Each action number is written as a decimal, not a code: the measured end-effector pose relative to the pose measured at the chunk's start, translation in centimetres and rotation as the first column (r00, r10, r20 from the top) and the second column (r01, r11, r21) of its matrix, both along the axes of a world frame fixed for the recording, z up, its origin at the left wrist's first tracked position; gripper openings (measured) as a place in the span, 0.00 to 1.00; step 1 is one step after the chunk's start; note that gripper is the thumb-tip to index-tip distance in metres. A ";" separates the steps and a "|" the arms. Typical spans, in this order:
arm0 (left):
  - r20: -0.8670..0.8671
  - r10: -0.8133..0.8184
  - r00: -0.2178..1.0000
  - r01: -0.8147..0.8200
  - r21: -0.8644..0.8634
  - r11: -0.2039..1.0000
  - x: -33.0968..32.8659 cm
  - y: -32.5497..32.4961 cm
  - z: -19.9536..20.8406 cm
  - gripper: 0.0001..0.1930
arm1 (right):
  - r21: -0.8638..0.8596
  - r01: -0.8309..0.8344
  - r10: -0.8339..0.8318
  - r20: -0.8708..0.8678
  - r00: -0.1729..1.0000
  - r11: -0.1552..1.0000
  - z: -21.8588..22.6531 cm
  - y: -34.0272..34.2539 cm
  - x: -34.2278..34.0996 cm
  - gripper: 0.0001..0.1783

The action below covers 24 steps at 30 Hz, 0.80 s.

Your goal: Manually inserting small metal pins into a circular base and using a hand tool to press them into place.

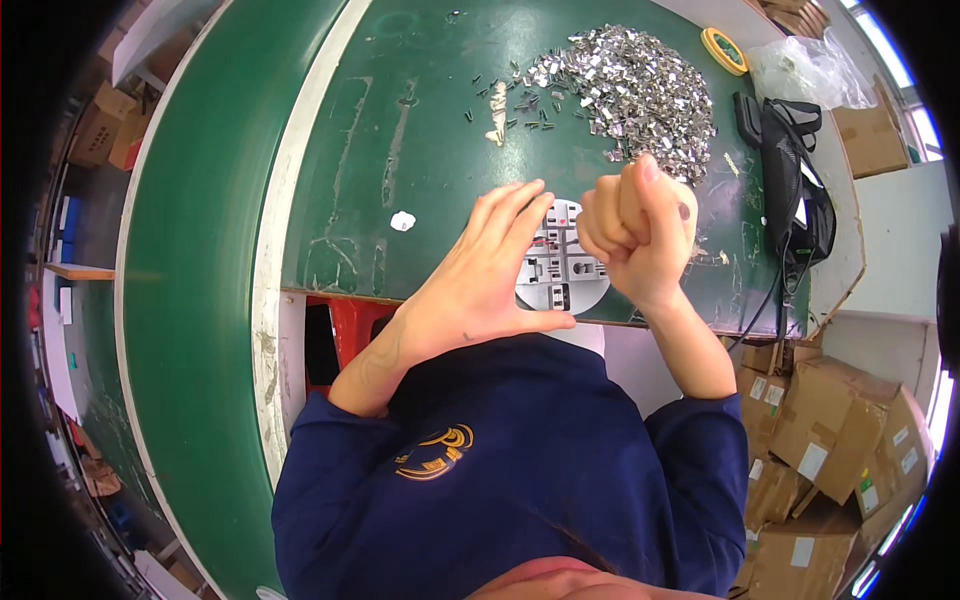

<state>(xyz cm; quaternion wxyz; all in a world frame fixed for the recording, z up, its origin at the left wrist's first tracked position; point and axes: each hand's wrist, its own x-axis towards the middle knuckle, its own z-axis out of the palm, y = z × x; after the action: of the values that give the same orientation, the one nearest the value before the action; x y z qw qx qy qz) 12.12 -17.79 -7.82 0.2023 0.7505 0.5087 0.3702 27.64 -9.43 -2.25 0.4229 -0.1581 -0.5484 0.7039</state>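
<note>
My left hand (pixel 482 265) is open, its fingers stretched forward and its thumb apart. It curves round the left side of a round grey fixture (pixel 590 296) with black slots and blocks, lying near the table's front edge. My right hand (pixel 638 225) is closed in a fist over the fixture's right side, thumb uppermost. Whatever the curled fingers hold, if anything, is hidden. Beyond my hands lies a large heap of small shiny metal pieces (pixel 650 95). Several thin dark pieces (pixel 535 105) are scattered on its left.
A yellow ring-shaped roll (pixel 725 52), a clear plastic bag (pixel 815 72) and a black bag (pixel 800 185) with straps line the table's right side. A green belt (pixel 210 250) runs along the left. Cardboard boxes (pixel 835 420) stand at lower right, and a red stool (pixel 352 330) is under the table edge.
</note>
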 end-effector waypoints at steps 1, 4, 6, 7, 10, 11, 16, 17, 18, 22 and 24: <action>-0.001 -0.004 1.000 0.004 0.000 1.000 0.0 0.1 0.0 0.52 | 0.026 0.007 -0.006 -0.013 1.000 1.000 -0.3 -0.1 -0.1 0.28; 0.030 0.002 1.000 -0.001 -0.024 1.000 0.1 0.0 -0.4 0.53 | 0.071 0.019 -0.017 -0.035 0.999 0.997 -1.2 -0.4 -0.2 0.28; 0.031 -0.006 1.000 0.007 -0.023 1.000 0.0 0.0 -0.4 0.53 | 0.163 -0.021 0.031 -0.060 0.998 0.986 -1.6 -0.3 -0.2 0.28; 0.031 -0.011 0.999 0.012 -0.019 1.000 -0.1 0.1 -0.4 0.53 | 0.208 -0.043 0.059 -0.071 0.996 0.977 -1.8 -0.3 -0.2 0.28; 0.021 -0.019 1.000 0.019 -0.016 1.000 -0.1 0.1 -0.3 0.53 | 0.405 -0.005 -0.009 0.032 0.999 0.914 -2.6 -0.8 -0.7 0.28; 0.009 -0.024 1.000 0.024 -0.015 1.000 -0.1 0.1 -0.3 0.53 | 0.500 0.007 -0.051 0.074 0.996 0.866 -2.7 -0.9 -0.7 0.28; 0.012 -0.029 1.000 0.030 -0.050 0.998 -0.3 0.4 -0.1 0.54 | 0.306 -0.003 -0.028 0.097 0.995 0.952 -2.1 -0.3 -0.4 0.27; 0.009 -0.026 1.000 0.026 -0.048 0.999 -0.2 0.3 -0.1 0.54 | 0.243 -0.014 0.007 0.029 1.000 0.970 -1.8 -0.2 -0.1 0.27; -0.002 -0.020 1.000 0.020 -0.037 0.999 -0.2 0.1 -0.2 0.54 | 0.181 -0.031 0.039 -0.042 0.998 0.983 -1.6 -0.2 0.3 0.27; -0.009 -0.006 1.000 0.006 -0.017 1.000 -0.2 -0.2 -0.3 0.56 | 0.162 -0.012 0.033 -0.124 0.992 0.987 -0.6 1.1 1.7 0.26; 0.029 -0.009 1.000 0.009 -0.025 1.000 -0.4 -0.1 -0.1 0.58 | 0.192 0.009 0.017 -0.137 0.990 0.981 -0.3 2.1 2.3 0.26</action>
<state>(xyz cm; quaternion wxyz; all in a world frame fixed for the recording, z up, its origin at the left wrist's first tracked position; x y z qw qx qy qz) 11.69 -17.90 -7.94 0.2205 0.7448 0.5070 0.3736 29.95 -7.33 -2.53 0.4716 -0.0665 -0.5835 0.6577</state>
